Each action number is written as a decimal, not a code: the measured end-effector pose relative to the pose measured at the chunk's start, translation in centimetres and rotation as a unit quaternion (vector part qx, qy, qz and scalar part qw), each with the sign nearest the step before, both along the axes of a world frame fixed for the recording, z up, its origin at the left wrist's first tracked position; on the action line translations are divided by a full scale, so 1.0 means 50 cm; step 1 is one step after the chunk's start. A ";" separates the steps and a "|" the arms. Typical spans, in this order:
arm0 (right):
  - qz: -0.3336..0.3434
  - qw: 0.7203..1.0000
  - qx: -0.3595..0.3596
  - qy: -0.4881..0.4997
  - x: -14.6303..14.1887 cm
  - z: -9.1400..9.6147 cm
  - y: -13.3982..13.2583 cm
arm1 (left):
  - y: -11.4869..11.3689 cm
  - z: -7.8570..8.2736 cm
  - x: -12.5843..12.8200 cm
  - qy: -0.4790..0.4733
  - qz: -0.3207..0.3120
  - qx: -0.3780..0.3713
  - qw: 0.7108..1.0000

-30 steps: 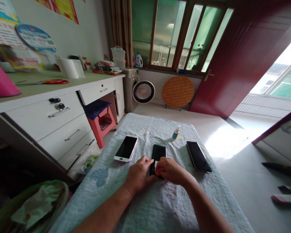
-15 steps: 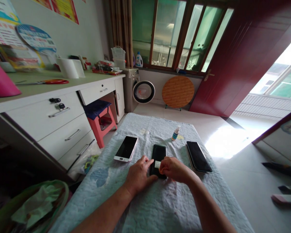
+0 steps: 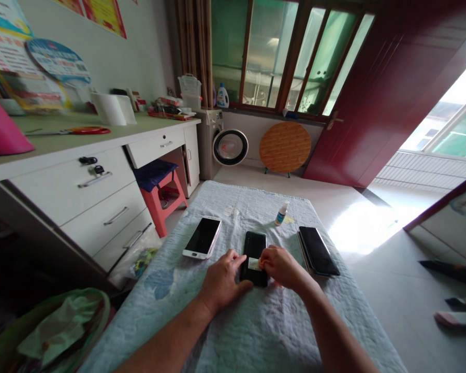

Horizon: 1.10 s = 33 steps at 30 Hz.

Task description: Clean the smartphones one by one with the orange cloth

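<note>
A black phone lies face up in the middle of a table covered with a pale blue quilted cloth. My left hand rests against the phone's left edge, fingers curled with the forefinger along the side. My right hand is at the phone's right edge and pinches a small pale wipe or pad pressed on the screen. A white-framed phone lies to the left and a dark phone to the right. A small bottle stands behind them.
A white desk with drawers runs along the left, with a red stool under it. A green bag sits at the lower left. Behind the table are a washing machine, a round wooden board and a red door.
My right hand has slid with the small pad from the phone's near end up and to the right along the screen. My left hand has stayed where it was.
</note>
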State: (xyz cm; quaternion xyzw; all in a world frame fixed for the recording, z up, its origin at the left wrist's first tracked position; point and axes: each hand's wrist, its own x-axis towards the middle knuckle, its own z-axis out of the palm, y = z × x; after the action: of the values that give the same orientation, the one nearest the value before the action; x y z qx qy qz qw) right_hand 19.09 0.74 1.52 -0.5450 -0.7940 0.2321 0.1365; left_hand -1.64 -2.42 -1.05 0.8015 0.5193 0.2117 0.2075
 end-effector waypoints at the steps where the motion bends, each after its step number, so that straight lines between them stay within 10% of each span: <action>1: -0.008 1.000 0.009 -0.004 0.001 -0.001 0.001 | 0.000 0.000 0.000 0.001 0.000 0.000 1.000; 33: -0.045 0.998 0.029 0.011 -0.003 -0.009 0.003 | 0.001 -0.001 0.002 -0.002 0.007 -0.001 1.000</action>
State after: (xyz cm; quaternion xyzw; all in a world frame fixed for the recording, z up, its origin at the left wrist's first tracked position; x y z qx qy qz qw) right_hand 18.96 0.90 1.05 -0.5737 -0.7732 0.2088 0.1712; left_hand -1.57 -2.37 -1.11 0.7973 0.5247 0.2140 0.2081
